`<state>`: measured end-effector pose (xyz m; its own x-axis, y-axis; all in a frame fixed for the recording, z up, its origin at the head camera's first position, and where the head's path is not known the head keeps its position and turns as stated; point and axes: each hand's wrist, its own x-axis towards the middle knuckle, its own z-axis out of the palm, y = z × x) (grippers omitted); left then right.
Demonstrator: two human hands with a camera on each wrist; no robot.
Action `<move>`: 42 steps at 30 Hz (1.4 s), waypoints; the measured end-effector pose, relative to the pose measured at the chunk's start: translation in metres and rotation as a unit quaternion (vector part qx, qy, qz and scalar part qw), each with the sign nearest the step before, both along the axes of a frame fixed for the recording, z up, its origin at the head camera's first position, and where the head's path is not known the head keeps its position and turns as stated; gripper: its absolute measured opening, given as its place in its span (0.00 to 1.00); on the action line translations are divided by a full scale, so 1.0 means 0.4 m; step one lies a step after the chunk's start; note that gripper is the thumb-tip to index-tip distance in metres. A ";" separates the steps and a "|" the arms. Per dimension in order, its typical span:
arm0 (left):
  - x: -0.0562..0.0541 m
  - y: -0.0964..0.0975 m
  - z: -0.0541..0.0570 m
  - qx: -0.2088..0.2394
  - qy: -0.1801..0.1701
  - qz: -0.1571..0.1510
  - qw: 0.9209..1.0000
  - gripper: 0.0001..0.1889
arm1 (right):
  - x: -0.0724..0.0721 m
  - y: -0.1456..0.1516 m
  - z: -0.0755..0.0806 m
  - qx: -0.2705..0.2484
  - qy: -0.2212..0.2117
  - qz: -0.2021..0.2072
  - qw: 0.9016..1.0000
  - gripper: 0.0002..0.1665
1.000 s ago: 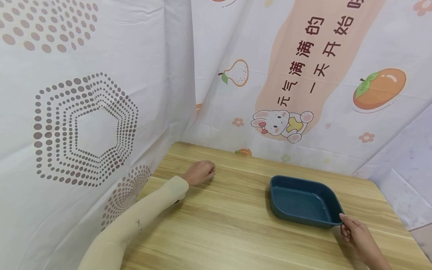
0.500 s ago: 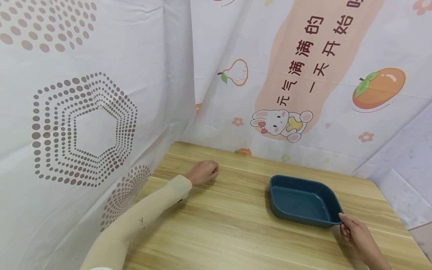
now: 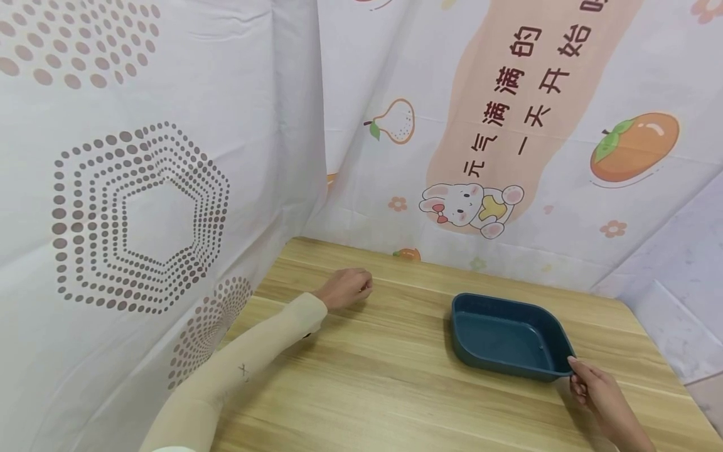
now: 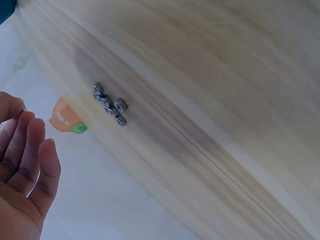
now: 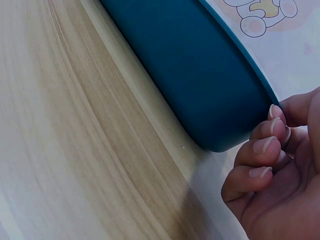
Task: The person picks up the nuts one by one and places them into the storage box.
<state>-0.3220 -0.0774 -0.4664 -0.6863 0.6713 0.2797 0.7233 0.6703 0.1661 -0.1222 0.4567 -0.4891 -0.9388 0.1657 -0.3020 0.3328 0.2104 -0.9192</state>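
My right hand [image 3: 600,395] pinches the near right corner of a dark teal plastic tub [image 3: 503,336], its thumb and index finger on the rim. The right wrist view shows the tub's side wall [image 5: 185,65] and my other fingers curled below the rim. Toward the back left of the table, my left hand [image 3: 346,289] hovers low. Several small metal nuts [image 4: 109,102] lie clustered on the wood in the left wrist view; in the head view the hand hides them. My left thumb tip meets the index fingertip; whether something tiny sits between them is unclear.
The wooden table [image 3: 395,389] ends at a printed curtain [image 3: 384,207] along the back. A dotted white curtain [image 3: 254,157] hangs close on the left, beside my left sleeve [image 3: 243,370]. Pale cloth [image 3: 672,307] borders the right side.
My left hand has shifted slightly to the right, covering the spot where small items showed beside it. The right hand and the tub stay where they were.
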 end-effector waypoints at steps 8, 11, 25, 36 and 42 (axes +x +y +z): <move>-0.004 0.026 -0.002 0.005 0.013 -0.009 1.000 0.06 | 0.002 -0.003 0.002 -0.003 0.002 -0.002 1.000 0.27; -0.005 0.035 -0.001 0.001 0.011 -0.010 1.000 0.06 | 0.002 -0.003 0.003 -0.006 0.004 -0.002 1.000 0.27; -0.004 0.067 0.007 0.009 0.033 -0.032 0.999 0.05 | 0.004 -0.004 0.003 -0.012 0.013 -0.002 1.000 0.27; 0.000 0.092 0.016 0.004 0.039 -0.036 0.999 0.05 | 0.006 -0.006 0.004 -0.006 0.012 -0.001 1.000 0.27; 0.000 0.105 0.017 0.009 0.030 -0.040 0.999 0.05 | 0.006 -0.005 0.008 -0.014 0.016 0.004 1.000 0.27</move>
<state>-0.3221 -0.0355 -0.4594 -0.6119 0.7184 0.3309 0.7838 0.6069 0.1319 -0.1199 0.4548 -0.4858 -0.9492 0.1499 -0.2765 0.3019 0.1879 -0.9346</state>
